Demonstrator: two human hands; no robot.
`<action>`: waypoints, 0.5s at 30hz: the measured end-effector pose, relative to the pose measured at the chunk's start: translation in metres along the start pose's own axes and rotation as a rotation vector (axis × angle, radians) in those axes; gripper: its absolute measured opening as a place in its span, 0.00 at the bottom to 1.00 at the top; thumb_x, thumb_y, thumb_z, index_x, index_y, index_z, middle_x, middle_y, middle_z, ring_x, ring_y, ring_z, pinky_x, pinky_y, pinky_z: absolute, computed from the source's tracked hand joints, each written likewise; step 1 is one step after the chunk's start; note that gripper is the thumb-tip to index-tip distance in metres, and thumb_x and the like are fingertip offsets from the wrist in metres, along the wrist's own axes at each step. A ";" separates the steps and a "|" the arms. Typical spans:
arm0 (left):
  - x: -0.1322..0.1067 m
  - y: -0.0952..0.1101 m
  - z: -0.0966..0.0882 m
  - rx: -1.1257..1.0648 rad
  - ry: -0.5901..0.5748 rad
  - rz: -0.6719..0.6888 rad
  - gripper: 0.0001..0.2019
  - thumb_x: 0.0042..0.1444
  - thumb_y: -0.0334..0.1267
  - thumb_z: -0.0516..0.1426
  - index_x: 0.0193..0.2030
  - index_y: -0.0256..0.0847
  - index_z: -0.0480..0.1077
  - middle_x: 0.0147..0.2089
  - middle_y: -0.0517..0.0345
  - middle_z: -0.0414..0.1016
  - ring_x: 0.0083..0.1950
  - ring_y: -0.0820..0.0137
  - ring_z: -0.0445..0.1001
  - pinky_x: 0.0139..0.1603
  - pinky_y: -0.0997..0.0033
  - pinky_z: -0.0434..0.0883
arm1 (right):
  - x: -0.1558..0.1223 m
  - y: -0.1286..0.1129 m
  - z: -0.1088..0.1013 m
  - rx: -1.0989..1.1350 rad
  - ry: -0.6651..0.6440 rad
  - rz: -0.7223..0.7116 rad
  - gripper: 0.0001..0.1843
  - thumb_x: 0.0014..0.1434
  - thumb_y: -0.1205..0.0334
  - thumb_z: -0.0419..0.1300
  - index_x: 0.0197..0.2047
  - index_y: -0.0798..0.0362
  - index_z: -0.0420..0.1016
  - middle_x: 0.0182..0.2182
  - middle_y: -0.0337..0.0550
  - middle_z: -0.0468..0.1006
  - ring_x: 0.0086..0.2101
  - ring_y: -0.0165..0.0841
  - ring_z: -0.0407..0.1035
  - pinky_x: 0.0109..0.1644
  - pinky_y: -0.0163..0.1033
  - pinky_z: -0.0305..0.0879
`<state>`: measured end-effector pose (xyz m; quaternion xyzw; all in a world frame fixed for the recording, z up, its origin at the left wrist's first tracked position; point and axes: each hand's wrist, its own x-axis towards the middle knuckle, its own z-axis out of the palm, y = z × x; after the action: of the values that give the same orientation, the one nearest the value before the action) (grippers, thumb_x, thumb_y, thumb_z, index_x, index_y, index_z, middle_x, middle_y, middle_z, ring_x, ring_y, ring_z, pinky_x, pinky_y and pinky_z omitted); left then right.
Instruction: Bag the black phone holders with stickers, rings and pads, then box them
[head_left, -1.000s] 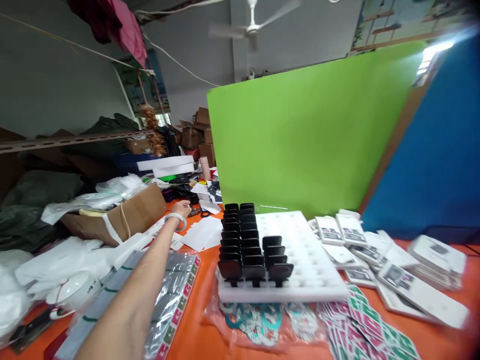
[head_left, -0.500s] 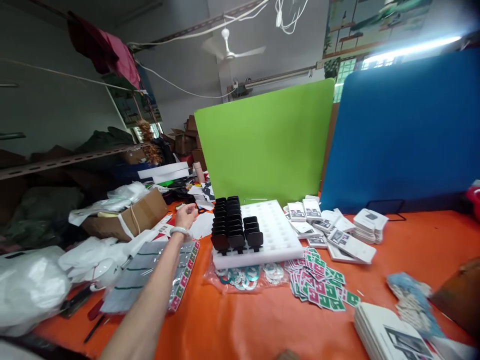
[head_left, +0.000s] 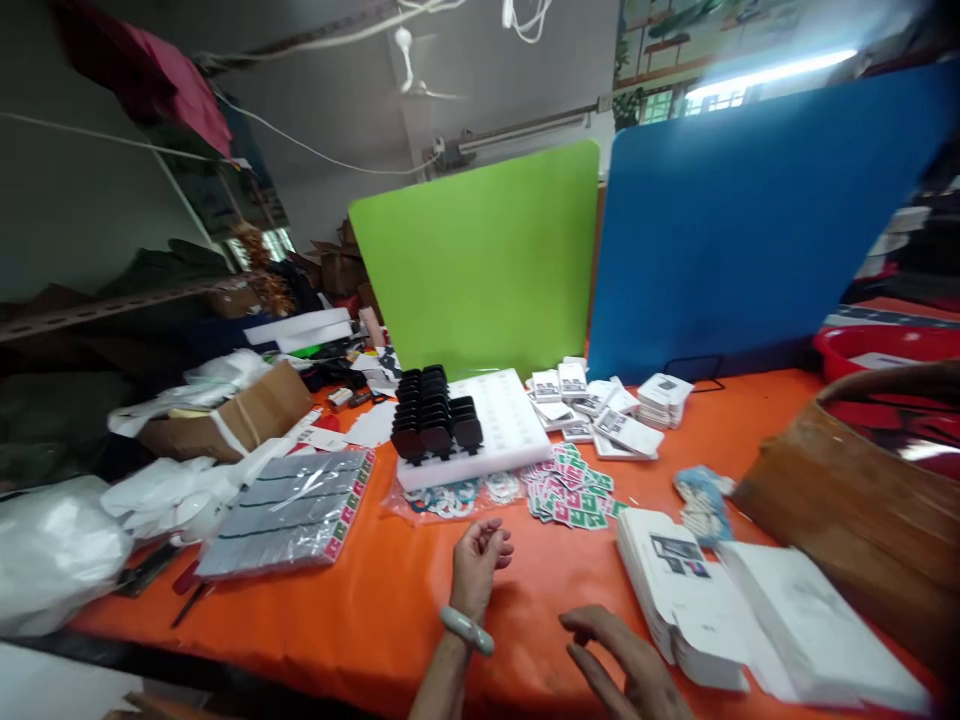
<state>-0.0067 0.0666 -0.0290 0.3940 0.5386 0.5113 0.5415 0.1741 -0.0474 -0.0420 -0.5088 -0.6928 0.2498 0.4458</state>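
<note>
My left hand (head_left: 480, 562), with a pale bangle on the wrist, hovers over the orange table cover (head_left: 375, 590) in front of the foam tray. Its fingers are loosely bent, and nothing shows in them. Lower right, my right hand (head_left: 630, 668) has thumb and fingers apart and holds nothing; it is beside a stack of flat white printed boxes (head_left: 675, 575). Black square-faced pieces (head_left: 431, 415) stand in rows on the left part of the white foam tray (head_left: 506, 415). Under the tray's front edge lies a clear bag with teal and white rings (head_left: 457, 498).
Green and pink printed cards (head_left: 574, 490) are spread right of the tray, with small white boxes (head_left: 626, 430) behind. A plastic-wrapped grey pack (head_left: 289, 515) lies left. A brown carton (head_left: 847, 480) stands right, near a blue-white cloth (head_left: 703, 503). Green (head_left: 480, 260) and blue (head_left: 720, 220) panels stand behind.
My left hand has come back from the papers at the far left to the front middle. My right hand has risen into view. The camera view has turned right.
</note>
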 end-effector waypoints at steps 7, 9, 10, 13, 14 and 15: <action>-0.032 -0.024 0.016 -0.026 -0.065 -0.151 0.25 0.32 0.50 0.68 0.36 0.37 0.73 0.32 0.53 0.77 0.29 0.70 0.75 0.31 0.71 0.73 | -0.023 0.021 -0.078 -0.104 0.211 0.149 0.13 0.63 0.54 0.53 0.40 0.52 0.75 0.36 0.48 0.80 0.37 0.36 0.75 0.41 0.34 0.73; -0.034 -0.026 0.019 -0.026 -0.071 -0.160 0.25 0.32 0.49 0.69 0.36 0.37 0.73 0.32 0.53 0.77 0.29 0.70 0.76 0.31 0.71 0.73 | -0.024 0.027 -0.094 -0.153 0.295 0.170 0.14 0.62 0.53 0.54 0.37 0.53 0.75 0.34 0.48 0.80 0.36 0.36 0.75 0.41 0.36 0.72; -0.036 -0.027 0.020 -0.025 -0.074 -0.162 0.25 0.32 0.49 0.69 0.36 0.37 0.73 0.32 0.53 0.77 0.29 0.70 0.76 0.31 0.71 0.73 | -0.024 0.031 -0.099 -0.178 0.335 0.179 0.14 0.62 0.53 0.54 0.37 0.53 0.75 0.33 0.48 0.80 0.35 0.37 0.75 0.41 0.37 0.72; -0.040 -0.030 0.022 -0.005 -0.092 -0.166 0.24 0.32 0.49 0.69 0.36 0.37 0.73 0.32 0.54 0.78 0.29 0.69 0.76 0.31 0.70 0.73 | -0.018 0.043 -0.109 -0.238 0.383 0.206 0.14 0.63 0.54 0.53 0.37 0.54 0.74 0.33 0.48 0.79 0.35 0.37 0.74 0.42 0.39 0.70; -0.042 -0.031 0.023 0.003 -0.098 -0.169 0.24 0.32 0.49 0.68 0.36 0.37 0.73 0.32 0.54 0.78 0.29 0.69 0.76 0.31 0.70 0.73 | -0.013 0.048 -0.110 -0.254 0.374 0.208 0.14 0.63 0.54 0.52 0.37 0.54 0.74 0.34 0.48 0.79 0.36 0.37 0.74 0.42 0.39 0.70; -0.044 -0.032 0.023 0.013 -0.105 -0.172 0.24 0.32 0.50 0.68 0.35 0.37 0.73 0.32 0.54 0.78 0.29 0.69 0.76 0.31 0.70 0.73 | -0.008 0.053 -0.111 -0.272 0.363 0.206 0.14 0.63 0.55 0.52 0.37 0.53 0.74 0.35 0.48 0.79 0.37 0.37 0.73 0.43 0.40 0.70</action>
<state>0.0244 0.0209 -0.0502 0.3759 0.5446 0.4383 0.6083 0.2973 -0.0481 -0.0337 -0.6684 -0.5732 0.1029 0.4628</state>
